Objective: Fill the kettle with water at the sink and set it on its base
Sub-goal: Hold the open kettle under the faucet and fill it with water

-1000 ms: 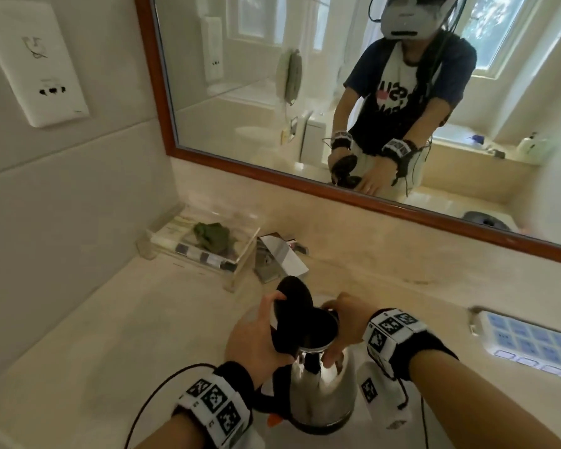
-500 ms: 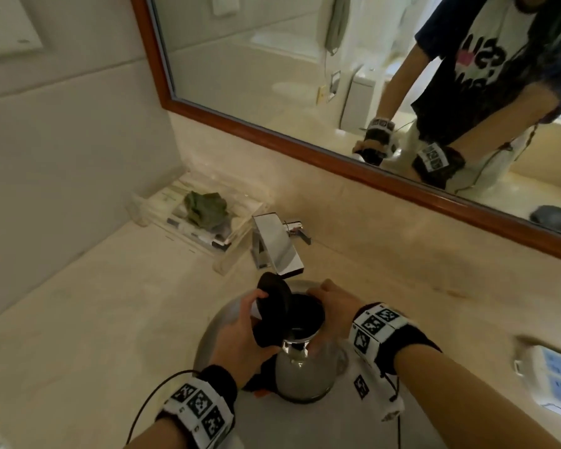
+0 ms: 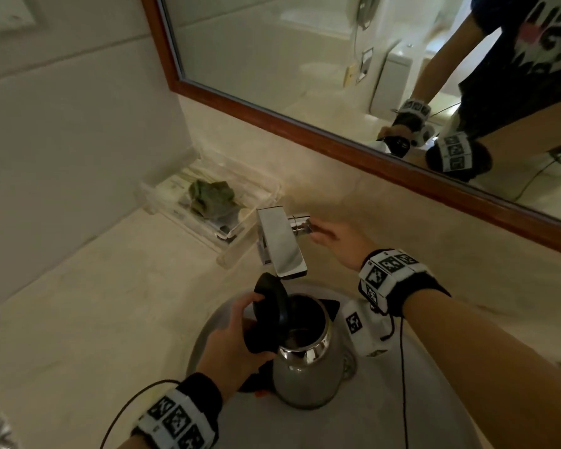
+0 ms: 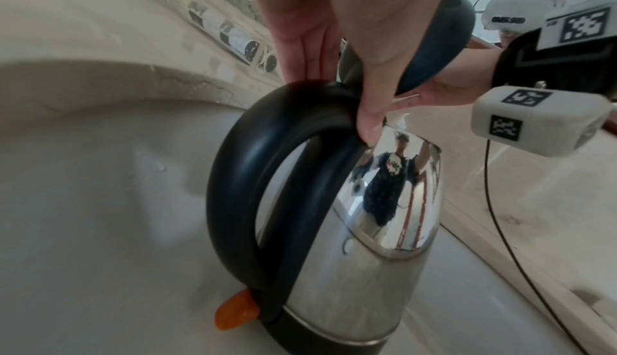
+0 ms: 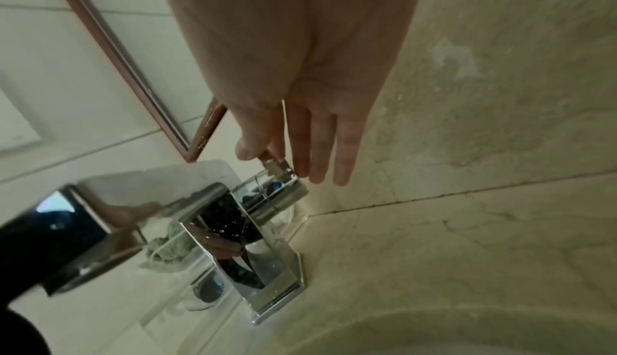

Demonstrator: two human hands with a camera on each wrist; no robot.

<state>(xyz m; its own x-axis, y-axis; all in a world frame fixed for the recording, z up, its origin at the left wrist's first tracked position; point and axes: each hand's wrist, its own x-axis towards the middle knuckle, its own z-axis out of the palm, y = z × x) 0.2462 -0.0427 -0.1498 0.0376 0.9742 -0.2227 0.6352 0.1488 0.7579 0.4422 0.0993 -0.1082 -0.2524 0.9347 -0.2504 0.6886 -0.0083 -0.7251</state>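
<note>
Left hand grips the steel kettle's black handle in the pale sink, lid up, while right hand seemingly pinches the chrome tap's lever — open too hard, water splashes past the mouth.

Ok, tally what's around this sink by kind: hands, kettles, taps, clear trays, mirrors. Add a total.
Hands: 2, the left hand and the right hand
Kettles: 1, the kettle
Taps: 1, the tap
Clear trays: 1, the clear tray
Mirrors: 1, the mirror
Total: 6
</note>
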